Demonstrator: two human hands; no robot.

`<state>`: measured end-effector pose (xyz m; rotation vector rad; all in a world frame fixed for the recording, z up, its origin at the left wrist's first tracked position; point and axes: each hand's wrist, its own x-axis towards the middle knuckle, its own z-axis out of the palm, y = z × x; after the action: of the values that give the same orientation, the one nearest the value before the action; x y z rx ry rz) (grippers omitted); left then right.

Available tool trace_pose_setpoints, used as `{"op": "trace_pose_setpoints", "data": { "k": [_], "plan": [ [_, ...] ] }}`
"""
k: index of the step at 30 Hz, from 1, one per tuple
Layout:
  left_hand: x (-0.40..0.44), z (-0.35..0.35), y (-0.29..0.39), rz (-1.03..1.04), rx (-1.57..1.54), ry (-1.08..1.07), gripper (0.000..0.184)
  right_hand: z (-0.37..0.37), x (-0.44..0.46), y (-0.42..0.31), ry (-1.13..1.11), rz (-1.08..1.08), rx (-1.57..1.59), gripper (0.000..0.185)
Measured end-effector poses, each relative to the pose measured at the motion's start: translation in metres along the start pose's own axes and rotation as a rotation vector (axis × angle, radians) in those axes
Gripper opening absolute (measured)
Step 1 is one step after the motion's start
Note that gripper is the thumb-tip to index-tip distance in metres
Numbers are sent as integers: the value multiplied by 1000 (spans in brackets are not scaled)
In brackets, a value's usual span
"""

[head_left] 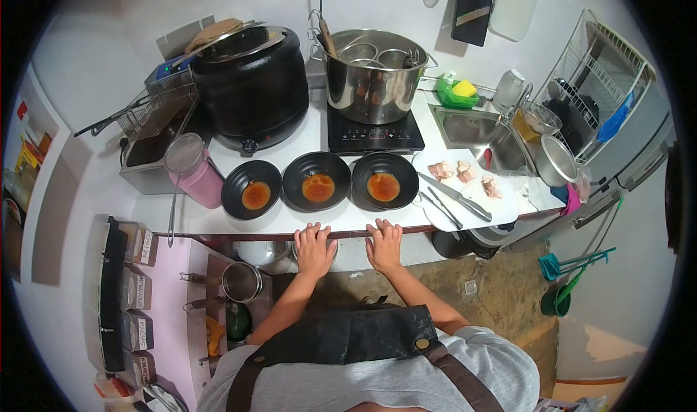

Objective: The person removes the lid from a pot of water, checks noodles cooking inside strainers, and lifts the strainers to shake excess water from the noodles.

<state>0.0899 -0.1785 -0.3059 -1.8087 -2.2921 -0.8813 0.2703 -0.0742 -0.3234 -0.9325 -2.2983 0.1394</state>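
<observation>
My left hand (314, 250) and my right hand (383, 245) rest on the front edge of the white counter (305, 224), fingers stretched out and holding nothing. Just beyond them stand three black bowls in a row: a left bowl (238, 172), a middle bowl (295, 169) and a right bowl (400, 166). Each has a pool of orange-brown sauce at the bottom. To the right, a white cutting board (475, 166) carries several pieces of meat (465, 171), a knife (468, 203) and what looks like a pair of tongs (439, 203).
A steel stockpot (370, 92) with strainer baskets sits on an induction cooker (374, 134). Left of it are a black soup warmer (254, 85), a fryer (156, 132) and a pink pitcher (196, 180). The sink (465, 132) and a steel bowl (557, 159) are at right.
</observation>
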Motion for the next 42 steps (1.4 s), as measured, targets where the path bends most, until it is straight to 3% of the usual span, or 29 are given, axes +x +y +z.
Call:
{"op": "trace_pose_setpoints", "data": {
  "k": [42],
  "plan": [
    [-1,2,0,41,3,58,40,1,-1,1,7,-4,-5,45]
  ]
}}
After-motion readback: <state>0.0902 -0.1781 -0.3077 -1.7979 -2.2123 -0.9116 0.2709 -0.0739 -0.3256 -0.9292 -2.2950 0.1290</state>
